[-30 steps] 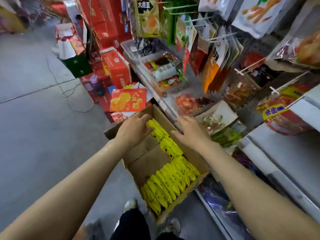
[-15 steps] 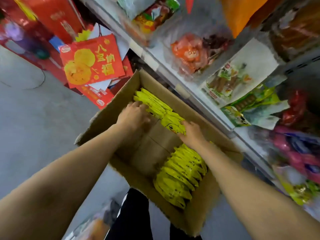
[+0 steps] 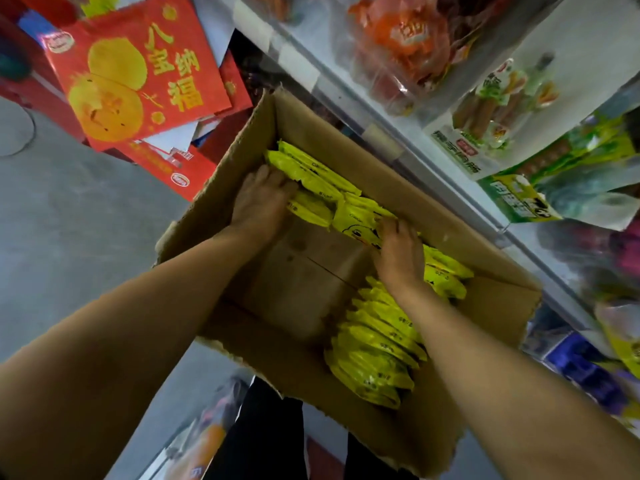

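An open brown cardboard box [image 3: 349,147] sits on the grey floor [image 3: 86,237], against the white shelf edge [image 3: 349,88]; a row of yellow plastic snack packets [image 3: 377,344] stands on edge along the box's right wall, from the far corner to the near end, with bare cardboard beside it; the left hand [image 3: 261,206] rests against the far packets, its fingers [image 3: 277,180] tucked among them, so I cannot tell whether they grasp; the right hand [image 3: 398,252] is mid-row, fingers [image 3: 393,225] curled over packet tops, grasping them; a flat red gift carton with yellow print [image 3: 138,74] leans beyond the box.
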The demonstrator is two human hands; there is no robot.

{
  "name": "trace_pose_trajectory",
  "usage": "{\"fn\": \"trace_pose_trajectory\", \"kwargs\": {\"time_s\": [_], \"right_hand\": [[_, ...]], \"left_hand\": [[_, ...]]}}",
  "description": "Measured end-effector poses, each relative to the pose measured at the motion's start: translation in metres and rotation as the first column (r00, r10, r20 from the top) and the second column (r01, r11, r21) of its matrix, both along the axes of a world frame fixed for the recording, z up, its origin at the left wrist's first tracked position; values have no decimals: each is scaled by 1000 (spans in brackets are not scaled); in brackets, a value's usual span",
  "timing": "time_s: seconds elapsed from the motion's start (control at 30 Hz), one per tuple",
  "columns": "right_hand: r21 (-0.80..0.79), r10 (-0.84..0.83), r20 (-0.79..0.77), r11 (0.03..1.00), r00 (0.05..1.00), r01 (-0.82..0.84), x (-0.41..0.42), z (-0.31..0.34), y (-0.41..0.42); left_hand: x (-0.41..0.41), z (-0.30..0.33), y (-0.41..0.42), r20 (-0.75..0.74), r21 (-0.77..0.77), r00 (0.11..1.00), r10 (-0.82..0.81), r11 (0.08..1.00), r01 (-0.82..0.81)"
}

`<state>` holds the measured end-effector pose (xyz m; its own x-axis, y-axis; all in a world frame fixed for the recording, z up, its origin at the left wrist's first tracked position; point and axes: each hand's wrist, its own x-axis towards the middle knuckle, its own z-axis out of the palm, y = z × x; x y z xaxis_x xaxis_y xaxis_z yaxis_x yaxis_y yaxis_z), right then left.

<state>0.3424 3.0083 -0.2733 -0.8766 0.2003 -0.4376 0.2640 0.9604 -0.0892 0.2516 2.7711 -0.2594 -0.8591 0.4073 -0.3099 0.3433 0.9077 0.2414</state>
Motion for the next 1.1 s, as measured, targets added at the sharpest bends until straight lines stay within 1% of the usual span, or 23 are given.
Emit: {"fn": "trace_pose_trajectory", "kwargs": {"time_s": [0.1,0.17,0.23,0.3,0.4,0.47,0.53,0.63,0.73,0.8,0.83,0.97,1.1], "right_hand": [[53,6,-36,999,999,-4,1,-6,1],[53,37,-56,998,998,-34,6,-8,0],[0,20,-102,1000,995,-20,11,-7,-1],[-74,-59,-141,996,988,49,13,-3,-3],[-93,-119,-86,989,989,111,10,2,-8],[-108,-133,-53,986,990,127,5,0,-9],[-104,-83,-19,991,996,81,1,-5,-9],[-36,16,51,999,999,-14,-5,-10,-10],[-9,63,40,998,997,-62,-8,-4,-9],[-60,71,43,996,997,-68,-6,5,-6],[-112,49,48,993,998,-43,-3,10,-4],[-336,-118,46,934,992,126,7,45,4],[-459,-228,-13,866,974,196,18,78,17]], "left_hand": [[6,-2,-5,89,68,995,38,997,-44],[8,3,-7,119,101,990,80,991,-92],[12,6,-12,151,125,982,116,983,-135],[17,8,-18,223,143,963,150,972,-185],[25,9,-26,321,171,923,211,946,-276],[30,10,-28,351,178,901,255,927,-331],[34,10,-29,368,175,890,271,919,-352],[40,7,-32,405,181,870,280,909,-376],[44,10,-34,458,172,827,326,880,-442],[46,17,-36,489,166,794,361,855,-491],[47,21,-37,503,165,780,371,845,-509],[47,51,-38,523,189,768,368,829,-526],[49,86,-29,517,251,767,380,789,-561]]}}
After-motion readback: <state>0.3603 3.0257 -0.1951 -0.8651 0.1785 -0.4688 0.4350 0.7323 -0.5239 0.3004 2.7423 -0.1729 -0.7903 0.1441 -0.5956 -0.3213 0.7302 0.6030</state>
